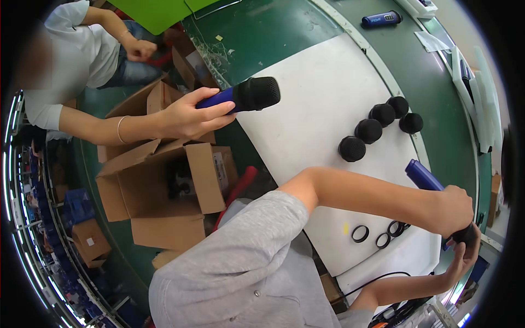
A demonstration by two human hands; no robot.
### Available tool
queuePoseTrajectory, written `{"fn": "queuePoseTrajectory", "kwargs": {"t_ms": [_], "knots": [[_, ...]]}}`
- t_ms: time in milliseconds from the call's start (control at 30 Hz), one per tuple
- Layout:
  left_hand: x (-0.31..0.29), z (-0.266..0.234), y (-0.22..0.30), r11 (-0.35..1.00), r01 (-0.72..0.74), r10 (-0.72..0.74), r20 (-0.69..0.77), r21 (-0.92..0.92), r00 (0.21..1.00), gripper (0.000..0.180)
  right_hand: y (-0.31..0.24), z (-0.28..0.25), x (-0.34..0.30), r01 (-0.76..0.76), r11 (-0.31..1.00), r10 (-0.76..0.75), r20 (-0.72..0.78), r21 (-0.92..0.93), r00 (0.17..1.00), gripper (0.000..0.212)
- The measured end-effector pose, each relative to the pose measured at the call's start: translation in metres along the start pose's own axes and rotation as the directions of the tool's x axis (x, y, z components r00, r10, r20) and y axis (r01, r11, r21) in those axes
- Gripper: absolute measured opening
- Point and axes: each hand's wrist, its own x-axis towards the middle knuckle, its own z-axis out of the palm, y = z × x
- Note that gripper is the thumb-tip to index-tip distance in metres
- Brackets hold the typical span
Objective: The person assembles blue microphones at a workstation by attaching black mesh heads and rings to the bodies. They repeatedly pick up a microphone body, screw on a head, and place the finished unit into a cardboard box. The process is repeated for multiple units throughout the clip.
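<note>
A blue microphone body (423, 174) lies in my left hand (455, 209), whose fingers are wrapped round it. Its bare blue end points up and away from the hand. Just below, my right hand (464, 261) closes around a black rounded piece (466, 235) at the other end of the microphone. The fingers partly hide that piece, so I cannot tell whether it is joined on. On the white sheet (311, 109) stand several black microphone heads (368, 131). Near my forearms lie several black rings (360, 234).
At the left, a co-worker's hand (191, 116) holds out a blue microphone (243, 98) with a black head. Open cardboard boxes (158, 186) stand beside me. Another blue cylinder (381, 19) rests on the green bench (445, 82). A black cable (377, 279) crosses the sheet's lower edge.
</note>
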Motion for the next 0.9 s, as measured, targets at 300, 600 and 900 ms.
{"fn": "queuePoseTrajectory", "kwargs": {"t_ms": [300,600,900], "knots": [[0.016,0.001,0.009,0.976,0.152,-0.150,-0.022,0.156,0.988,0.024,0.023,0.001,0.011,-0.015,0.998,0.008,-0.122,-0.053,0.993,0.053],[0.010,0.000,0.005,0.963,0.145,-0.154,0.021,0.226,0.988,0.032,0.007,0.016,0.015,-0.083,0.996,0.078,-0.113,-0.037,0.991,0.055],[0.012,0.006,0.004,0.962,0.181,-0.188,0.020,0.203,0.982,0.035,0.005,0.017,0.013,-0.119,0.992,0.115,-0.096,-0.043,0.989,0.049]]}}
